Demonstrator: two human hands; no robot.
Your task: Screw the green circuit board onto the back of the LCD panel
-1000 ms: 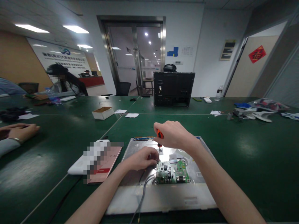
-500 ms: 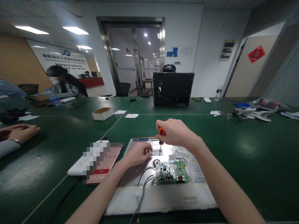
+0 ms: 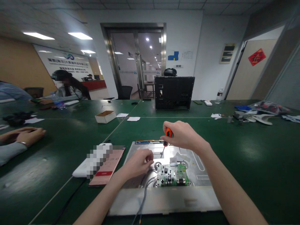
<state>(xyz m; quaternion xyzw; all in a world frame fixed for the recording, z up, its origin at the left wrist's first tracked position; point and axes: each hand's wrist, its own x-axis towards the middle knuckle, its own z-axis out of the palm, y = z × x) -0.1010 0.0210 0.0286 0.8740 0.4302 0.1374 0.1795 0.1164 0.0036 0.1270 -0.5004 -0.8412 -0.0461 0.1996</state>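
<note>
My right hand (image 3: 181,132) is wrapped round a screwdriver (image 3: 168,132) with an orange and black handle. Its thin shaft slants down to the left, the tip just over the metal panel (image 3: 199,178). A green circuit board (image 3: 172,175) lies on that panel, with dark cables (image 3: 145,190) running from its left side towards me and a flat white ribbon at its top. Beside the board's upper left corner is my left hand (image 3: 140,161), its fingers curled in towards the thumb. Whatever may be between those fingertips is too small to make out.
Left of the panel lie a pink phone-like slab (image 3: 110,167) and a white device (image 3: 81,167). Farther off stand an open small box (image 3: 105,117) and a black monitor housing (image 3: 173,93). Another person's hands (image 3: 30,136) rest at the left; assorted parts (image 3: 252,114) lie far right.
My left hand has come down closer to the board's upper left corner. The screwdriver has shifted slightly right and leans more. The whole view has tipped up a little.
</note>
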